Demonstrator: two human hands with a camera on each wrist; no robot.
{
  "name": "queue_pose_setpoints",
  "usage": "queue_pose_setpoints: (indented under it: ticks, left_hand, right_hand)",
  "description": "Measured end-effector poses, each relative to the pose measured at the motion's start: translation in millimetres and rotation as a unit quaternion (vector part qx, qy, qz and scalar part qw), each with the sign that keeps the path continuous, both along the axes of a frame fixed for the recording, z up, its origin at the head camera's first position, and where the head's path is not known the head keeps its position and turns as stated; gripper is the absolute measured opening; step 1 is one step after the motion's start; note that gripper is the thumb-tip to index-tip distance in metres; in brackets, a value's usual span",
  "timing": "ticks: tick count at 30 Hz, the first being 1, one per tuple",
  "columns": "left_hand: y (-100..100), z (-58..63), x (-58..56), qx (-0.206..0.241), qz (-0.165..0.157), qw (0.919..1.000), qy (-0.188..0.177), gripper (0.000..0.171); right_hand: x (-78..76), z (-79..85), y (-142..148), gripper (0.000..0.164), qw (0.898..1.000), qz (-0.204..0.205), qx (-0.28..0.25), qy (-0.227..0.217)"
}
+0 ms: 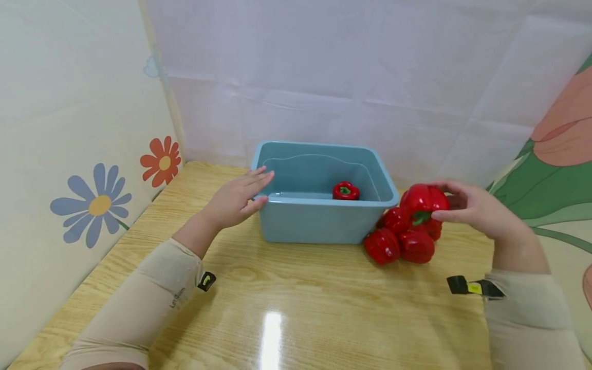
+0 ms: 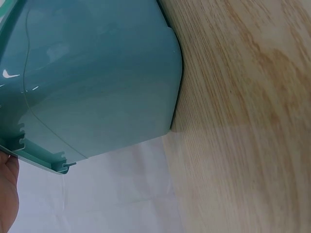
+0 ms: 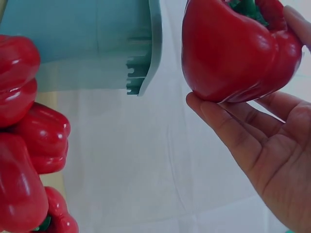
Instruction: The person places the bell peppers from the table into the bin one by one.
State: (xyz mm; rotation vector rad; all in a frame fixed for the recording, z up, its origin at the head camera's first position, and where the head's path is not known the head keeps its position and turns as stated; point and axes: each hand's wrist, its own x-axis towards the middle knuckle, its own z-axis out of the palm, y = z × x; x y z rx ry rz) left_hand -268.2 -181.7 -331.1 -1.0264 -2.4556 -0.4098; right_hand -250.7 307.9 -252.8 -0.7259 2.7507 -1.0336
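Observation:
My right hand (image 1: 478,210) holds a glossy red bell pepper (image 1: 420,199) above the pile, thumb on one side and fingers on the other. In the right wrist view this pepper (image 3: 238,53) is clear of the others, its green stem facing up. My left hand (image 1: 236,199) rests at the left rim of a blue-green plastic bin (image 1: 319,222), with its fingers extended. One red bell pepper (image 1: 346,192) lies inside the bin, partly hidden by the front wall. Several more bell peppers (image 1: 382,246) are heaped against the bin's right side.
The bin stands on a wood-grain table (image 1: 240,298), close to a white sheet-covered wall (image 1: 324,67) behind. A flower-printed panel (image 1: 92,128) borders the left side, and another printed panel (image 1: 555,195) borders the right.

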Motion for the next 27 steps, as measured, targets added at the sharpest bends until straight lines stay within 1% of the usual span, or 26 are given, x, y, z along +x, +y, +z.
queue_pose_setpoints:
  ticks: [5,8,11,16,18,21,27]
  left_hand:
    - [2.8,-0.1,-0.7,-0.002,0.001,1.0,-0.003,0.057]
    - [4.5,-0.3,-0.9,-0.002,0.002,1.0,-0.002,0.057]
    - [5.7,-0.7,-1.0,-0.001,0.001,1.0,-0.001,0.056]
    - [7.6,-1.0,-1.2,-0.006,0.006,0.9999,-0.006,0.056]
    - [8.5,-1.4,-1.5,-0.007,0.008,0.9999,-0.009,0.056]
    - [9.6,-1.9,-2.0,-0.007,0.011,0.9998,-0.012,0.056]
    - [12.0,-2.5,-2.7,-0.007,0.014,0.9998,-0.012,0.056]
  right_hand:
    - [-7.0,0.6,-5.0,0.058,1.0,-0.019,0.008,0.0]
    - [-11.0,-0.9,-9.9,0.056,0.999,-0.034,-0.002,0.002]
    - [-15.0,-3.3,-14.6,0.054,0.999,-0.035,-0.017,0.01]
    - [-21.2,-8.2,-21.0,0.051,0.999,-0.023,-0.041,0.018]
    - [-24.0,-10.2,-23.2,0.051,0.999,-0.015,-0.046,0.02]
    - [-27.3,-13.0,-26.5,0.052,0.998,-0.015,-0.056,0.023]
    - [-35.1,-19.9,-32.3,0.053,0.996,-0.037,-0.074,0.031]
